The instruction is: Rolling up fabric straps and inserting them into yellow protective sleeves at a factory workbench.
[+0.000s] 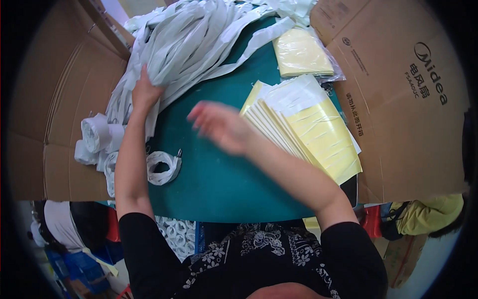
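Observation:
My left hand (146, 94) reaches forward to a large bundle of long white flat straps (184, 45) at the far left. One finger is stretched out against the straps and the thumb stands apart; the other fingers are partly hidden. Over the middle of the green table (209, 184) hovers my right hand (219, 124), smeared by motion, with its fingers extended and nothing seen in them. A coiled white strap (164, 168) with a small dark metal end lies near my left forearm. More rolled white straps (95, 134) are piled on that forearm's left side.
Yellow-and-white sheets (318, 134) lie fanned at the right, with a plastic-wrapped yellow pack (303, 52) behind. Cardboard walls stand left (74, 94) and right (398, 129). Below the table edge, a blue bin (199, 236) holds several white coils. Other people sit at both sides.

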Demonstrator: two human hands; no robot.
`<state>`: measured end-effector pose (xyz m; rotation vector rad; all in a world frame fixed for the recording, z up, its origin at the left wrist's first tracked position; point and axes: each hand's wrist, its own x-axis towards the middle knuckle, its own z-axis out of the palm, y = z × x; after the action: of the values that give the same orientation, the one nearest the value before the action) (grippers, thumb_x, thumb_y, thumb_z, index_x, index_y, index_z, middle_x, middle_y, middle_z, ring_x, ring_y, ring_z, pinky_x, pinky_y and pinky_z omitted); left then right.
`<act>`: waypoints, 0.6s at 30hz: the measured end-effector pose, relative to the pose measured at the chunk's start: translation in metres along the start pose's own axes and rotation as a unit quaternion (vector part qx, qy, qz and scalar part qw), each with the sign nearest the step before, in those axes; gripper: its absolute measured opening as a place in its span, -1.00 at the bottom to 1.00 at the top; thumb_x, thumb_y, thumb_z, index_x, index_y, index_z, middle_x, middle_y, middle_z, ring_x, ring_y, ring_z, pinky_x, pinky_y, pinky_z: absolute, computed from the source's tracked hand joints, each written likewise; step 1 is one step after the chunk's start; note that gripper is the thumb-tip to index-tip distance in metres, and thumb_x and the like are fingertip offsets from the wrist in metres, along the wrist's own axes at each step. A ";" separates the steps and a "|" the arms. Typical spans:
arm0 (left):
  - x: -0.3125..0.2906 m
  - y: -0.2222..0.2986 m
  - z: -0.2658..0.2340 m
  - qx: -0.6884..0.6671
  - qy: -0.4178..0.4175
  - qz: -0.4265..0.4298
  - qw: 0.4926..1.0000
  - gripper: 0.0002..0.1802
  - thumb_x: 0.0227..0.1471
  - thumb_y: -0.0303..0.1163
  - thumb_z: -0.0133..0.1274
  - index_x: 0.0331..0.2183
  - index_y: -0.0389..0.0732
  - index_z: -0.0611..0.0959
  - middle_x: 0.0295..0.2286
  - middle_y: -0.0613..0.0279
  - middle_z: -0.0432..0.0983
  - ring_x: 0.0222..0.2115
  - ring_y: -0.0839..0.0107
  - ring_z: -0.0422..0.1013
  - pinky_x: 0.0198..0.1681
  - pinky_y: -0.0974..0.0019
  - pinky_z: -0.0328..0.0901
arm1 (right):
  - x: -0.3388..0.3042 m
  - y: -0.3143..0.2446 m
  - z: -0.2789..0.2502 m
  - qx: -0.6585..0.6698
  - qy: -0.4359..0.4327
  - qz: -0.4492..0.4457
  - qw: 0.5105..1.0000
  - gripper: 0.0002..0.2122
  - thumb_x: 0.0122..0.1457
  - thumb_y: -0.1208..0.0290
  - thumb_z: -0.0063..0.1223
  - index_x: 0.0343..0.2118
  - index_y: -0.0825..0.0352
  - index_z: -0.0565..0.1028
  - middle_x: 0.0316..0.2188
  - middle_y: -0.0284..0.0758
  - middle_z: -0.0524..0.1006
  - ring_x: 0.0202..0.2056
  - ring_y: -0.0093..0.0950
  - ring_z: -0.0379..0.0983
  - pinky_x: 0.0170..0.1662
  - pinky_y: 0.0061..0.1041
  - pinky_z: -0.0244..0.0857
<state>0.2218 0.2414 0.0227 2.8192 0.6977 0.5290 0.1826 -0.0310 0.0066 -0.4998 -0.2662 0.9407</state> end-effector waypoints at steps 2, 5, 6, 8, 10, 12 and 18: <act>0.017 -0.001 0.012 -0.106 -0.030 0.087 0.990 0.00 -0.39 -0.19 0.18 0.13 -0.10 0.13 -0.26 -0.19 0.45 -0.24 -0.03 0.42 -0.12 0.13 0.27 | 0.050 -0.028 -0.083 0.046 0.292 0.013 0.955 -0.64 0.25 0.32 -0.29 0.02 0.45 0.21 -0.02 -0.14 0.30 0.01 -0.36 0.25 0.06 -0.36 0.17; 0.001 0.021 -0.001 -0.136 -0.099 0.025 0.985 -0.05 -0.43 -0.24 0.18 0.09 -0.13 0.21 -0.21 -0.09 0.46 -0.18 0.01 0.40 -0.11 0.18 0.28 | 0.102 -0.019 -0.117 0.088 0.268 0.003 0.959 -0.54 0.24 0.30 -0.30 0.12 0.46 0.04 0.16 -0.10 0.08 0.19 -0.26 -0.01 0.21 -0.30 -0.09; 0.009 0.013 -0.009 -0.135 -0.093 0.017 0.986 -0.05 -0.43 -0.24 0.18 0.09 -0.13 0.21 -0.21 -0.09 0.46 -0.18 0.01 0.40 -0.11 0.18 0.28 | 0.122 -0.009 -0.105 0.096 0.257 0.030 0.961 -0.53 0.22 0.31 -0.30 0.13 0.46 0.03 0.18 -0.09 0.05 0.22 -0.24 -0.10 0.24 -0.29 -0.20; 0.029 -0.004 -0.022 -0.127 -0.093 0.165 0.974 -0.09 -0.46 -0.26 0.19 0.06 -0.15 0.26 -0.21 -0.06 0.47 -0.18 0.03 0.40 -0.12 0.21 0.28 | 0.157 0.015 -0.088 0.105 0.235 0.063 0.964 -0.53 0.19 0.34 -0.29 0.12 0.45 0.05 0.19 -0.09 0.04 0.25 -0.23 -0.19 0.27 -0.28 -0.32; 0.042 0.012 -0.051 -0.096 -0.089 0.149 0.980 -0.10 -0.47 -0.28 0.19 0.04 -0.16 0.28 -0.24 -0.01 0.48 -0.22 0.06 0.42 -0.13 0.23 0.29 | 0.185 0.035 -0.082 0.123 0.202 0.042 0.971 -0.60 0.15 0.38 -0.21 0.06 0.40 0.18 0.10 -0.16 0.22 0.18 -0.26 0.02 0.23 -0.28 -0.19; 0.050 0.015 -0.074 -0.113 -0.233 0.096 0.961 -0.05 -0.46 -0.32 0.19 0.09 -0.18 0.23 -0.19 0.00 0.42 -0.15 0.19 0.34 -0.04 0.28 0.20 | 0.206 0.048 -0.068 0.151 0.212 0.019 0.965 -0.62 0.15 0.39 -0.16 0.03 0.37 0.23 0.04 -0.19 0.29 0.11 -0.28 0.13 0.20 -0.29 -0.08; 0.071 -0.032 -0.043 -0.232 -0.280 0.067 0.929 -0.06 -0.47 -0.28 0.23 0.06 -0.17 0.27 -0.08 0.06 0.34 -0.05 0.23 0.24 0.06 0.27 0.10 | 0.235 0.059 -0.075 0.078 0.208 -0.040 0.974 -0.54 0.12 0.26 0.05 0.04 0.32 0.25 -0.02 -0.30 0.37 0.00 -0.35 0.29 0.09 -0.40 0.13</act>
<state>0.2509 0.3081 0.0746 2.3868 0.2242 -0.1018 0.3068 0.1697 -0.0876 -0.5242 0.1660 0.7501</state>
